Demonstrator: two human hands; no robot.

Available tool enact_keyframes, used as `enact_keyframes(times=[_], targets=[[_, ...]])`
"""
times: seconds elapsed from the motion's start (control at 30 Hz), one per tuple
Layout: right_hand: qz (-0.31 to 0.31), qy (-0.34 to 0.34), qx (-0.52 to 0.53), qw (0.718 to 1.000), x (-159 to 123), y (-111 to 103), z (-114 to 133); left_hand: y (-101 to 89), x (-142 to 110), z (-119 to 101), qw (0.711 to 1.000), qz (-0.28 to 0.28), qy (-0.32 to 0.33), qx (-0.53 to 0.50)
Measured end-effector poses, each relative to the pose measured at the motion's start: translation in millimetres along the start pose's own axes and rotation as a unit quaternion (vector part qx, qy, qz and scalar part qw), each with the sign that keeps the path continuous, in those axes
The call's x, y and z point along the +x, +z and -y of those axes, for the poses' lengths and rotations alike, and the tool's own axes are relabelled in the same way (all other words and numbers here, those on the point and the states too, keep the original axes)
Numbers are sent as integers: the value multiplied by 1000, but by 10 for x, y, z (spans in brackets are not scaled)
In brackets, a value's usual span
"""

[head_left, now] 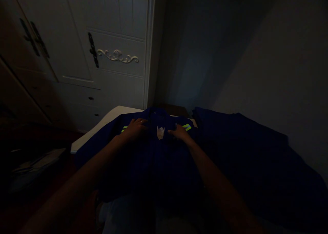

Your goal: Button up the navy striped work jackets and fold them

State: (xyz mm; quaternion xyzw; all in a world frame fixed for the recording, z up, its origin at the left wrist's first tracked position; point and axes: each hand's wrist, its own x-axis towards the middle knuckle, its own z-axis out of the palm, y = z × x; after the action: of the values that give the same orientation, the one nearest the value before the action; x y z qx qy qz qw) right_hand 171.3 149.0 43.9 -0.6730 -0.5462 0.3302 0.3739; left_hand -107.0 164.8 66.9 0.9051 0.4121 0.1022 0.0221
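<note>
A dark blue garment (pixel 151 159) with yellow-green reflective stripes lies spread on a white surface (pixel 102 124) in a dim room. A small white label (pixel 160 132) shows near its collar. My left hand (pixel 135 126) rests flat on the cloth just left of the label, fingers stretched toward the collar. My right hand (pixel 180 132) lies on the cloth just right of the label, fingers pointing left. Neither hand grips anything that I can make out.
More dark blue fabric (pixel 243 152) is piled to the right of the garment. A white wardrobe (pixel 102 56) with dark handles stands behind on the left. A plain wall (pixel 243 56) fills the right. Dim clutter (pixel 30 165) lies low at the left.
</note>
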Motion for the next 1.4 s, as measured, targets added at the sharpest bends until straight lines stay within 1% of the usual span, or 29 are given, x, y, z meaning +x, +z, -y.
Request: enact_keyframes(times=[0.07,0.17,0.23,0.27,0.33,0.37,0.4,0.47,0.5,0.57,0.63,0.67,0.7,0.73,0.77,0.83,0.87,0.9,0.93,1.0,1.07,1.1,1.13,1.2,1.27,1.3,1.33,1.37,1.4], targets=[[-7,15,46,999,27,8,34,-50,139,10,999,2,23,-37],[-52,2,112,992,23,-69,98,-205,372,18,996,-23,29,-79],[-86,-15,145,986,22,-119,161,-298,563,-34,996,-46,42,-64],[-99,-22,159,982,28,-130,198,-323,670,-85,996,-49,57,-49],[-107,-26,180,977,56,-123,271,-307,891,-213,996,-37,84,-19],[-100,-22,184,978,75,-111,303,-267,992,-276,996,-28,85,-10],[-87,-12,183,979,94,-100,327,-212,1075,-325,997,-22,75,-7],[-56,18,170,984,128,-94,344,-86,1169,-356,999,-29,28,-11],[-44,34,164,985,139,-104,338,-29,1173,-331,999,-44,-6,-15],[-35,66,157,985,157,-143,299,48,1098,-215,993,-87,-80,-19],[-28,90,156,983,178,-182,244,80,950,-63,979,-131,-153,-20],[-22,99,156,983,194,-189,217,88,867,4,975,-143,-169,-25],[-15,107,154,982,215,-186,193,97,788,55,975,-144,-164,-35],[-9,112,152,982,241,-170,174,112,719,87,980,-134,-139,-47],[-4,115,150,982,271,-144,161,135,664,100,986,-114,-102,-59],[-4,114,149,982,335,-76,159,200,600,77,995,-58,-30,-74],[-12,108,152,982,365,-45,170,236,589,51,997,-31,-10,-72],[-24,99,159,982,390,-21,191,269,588,22,998,-14,-3,-67],[-40,87,167,981,409,-9,218,295,593,-8,998,-9,-5,-61],[-76,56,186,978,420,-20,289,316,611,-69,998,-15,1,-54],[-89,17,219,972,385,-64,362,304,620,-138,997,-1,32,-72],[-75,0,238,968,350,-89,392,296,618,-180,995,22,41,-83],[-45,-8,254,966,305,-109,413,292,610,-227,994,47,36,-88],[40,11,257,966,199,-125,420,306,586,-332,994,74,-19,-76],[110,53,212,970,94,-105,377,354,558,-428,993,62,-86,-51],[131,66,180,973,50,-84,339,388,547,-463,992,49,-106,-45],[146,62,146,976,14,-58,294,424,538,-489,991,38,-118,-45],[156,34,114,981,-14,-30,246,461,530,-503,991,28,-125,-46],[164,-18,79,983,-35,-1,197,497,524,-509,990,18,-130,-48]])
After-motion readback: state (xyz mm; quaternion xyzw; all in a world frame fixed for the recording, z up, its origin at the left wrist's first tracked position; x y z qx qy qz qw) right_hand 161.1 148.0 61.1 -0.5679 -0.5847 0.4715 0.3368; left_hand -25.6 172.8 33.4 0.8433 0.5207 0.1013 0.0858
